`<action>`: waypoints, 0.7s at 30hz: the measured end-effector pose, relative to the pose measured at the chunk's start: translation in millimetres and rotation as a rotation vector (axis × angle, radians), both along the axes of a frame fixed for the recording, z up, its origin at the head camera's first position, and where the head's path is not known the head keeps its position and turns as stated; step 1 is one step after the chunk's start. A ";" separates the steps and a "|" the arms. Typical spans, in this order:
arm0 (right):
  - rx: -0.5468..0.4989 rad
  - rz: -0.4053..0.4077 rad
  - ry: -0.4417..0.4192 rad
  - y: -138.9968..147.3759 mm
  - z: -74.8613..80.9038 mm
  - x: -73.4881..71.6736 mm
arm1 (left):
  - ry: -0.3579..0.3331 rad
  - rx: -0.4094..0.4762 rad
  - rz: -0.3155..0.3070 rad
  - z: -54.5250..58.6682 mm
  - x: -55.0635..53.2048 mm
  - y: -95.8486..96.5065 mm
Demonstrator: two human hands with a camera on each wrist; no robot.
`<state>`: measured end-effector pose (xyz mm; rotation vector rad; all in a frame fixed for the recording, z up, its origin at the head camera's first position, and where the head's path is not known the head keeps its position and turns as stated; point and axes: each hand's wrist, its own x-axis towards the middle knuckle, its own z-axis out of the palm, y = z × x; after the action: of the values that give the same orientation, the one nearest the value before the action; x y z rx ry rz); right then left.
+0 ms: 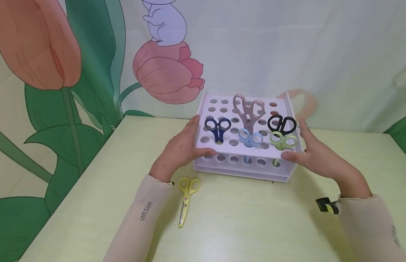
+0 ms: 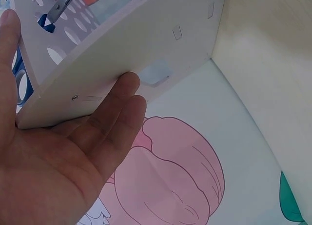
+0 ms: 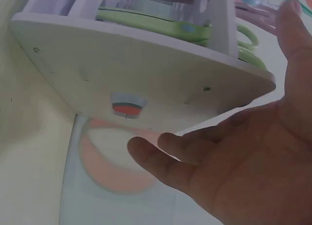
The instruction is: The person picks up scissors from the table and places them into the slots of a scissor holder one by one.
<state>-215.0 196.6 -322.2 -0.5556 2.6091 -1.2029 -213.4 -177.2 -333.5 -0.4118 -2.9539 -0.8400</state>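
Observation:
A white rack (image 1: 241, 148) with rows of round holes stands on the table, several pairs of scissors upright in it. My left hand (image 1: 180, 147) lies at its left side, straight fingers against the side panel (image 2: 146, 59) and thumb across the front edge. On the other side is my right hand (image 1: 324, 156), its thumb at the front corner and its fingers spread beside the right panel (image 3: 161, 83). The scissors have dark blue (image 1: 217, 127), pink (image 1: 249, 111), light blue (image 1: 250, 139), black (image 1: 281, 124) and green (image 1: 282, 141) handles.
Yellow scissors (image 1: 186, 200) lie on the pale table (image 1: 245, 218), in front of the rack and beside my left sleeve (image 1: 140, 214). Behind the table hangs a cloth backdrop (image 1: 255, 47) printed with tulips and a white animal figure.

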 end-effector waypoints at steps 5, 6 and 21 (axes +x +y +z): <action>0.009 0.025 0.041 -4.4 -6.0 1.4 | -0.011 0.014 0.002 -0.4 0.2 0.8; 0.024 0.018 0.048 -5.2 -6.4 2.6 | -0.006 0.017 -0.003 -0.8 0.5 0.4; 0.102 -0.052 0.084 -10.2 -7.5 7.8 | 0.058 0.187 0.020 -23.4 23.1 -18.7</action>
<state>-207.2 186.4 -329.8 -0.5324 2.7533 -1.0764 -190.3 -195.9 -357.0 -0.3882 -2.7896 -1.0700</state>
